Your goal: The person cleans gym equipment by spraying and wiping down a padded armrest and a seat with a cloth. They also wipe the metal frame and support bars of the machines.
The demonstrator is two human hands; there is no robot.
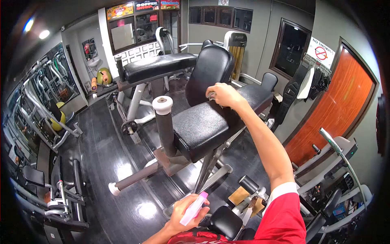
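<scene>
My right hand reaches out over a black padded bench. Its fingers are closed on a crumpled grey cloth, which shows only in part, at the bench surface beside the upright backrest. Low in the view, close to my body, my left hand is wrapped round a small pale pink bottle with a brighter pink cap. The bottle is tilted.
A dark post with a white cap rises at the bench's near left corner. Another padded bench stands behind. Gym machines line the left side. An orange-brown door and hanging belts are at the right.
</scene>
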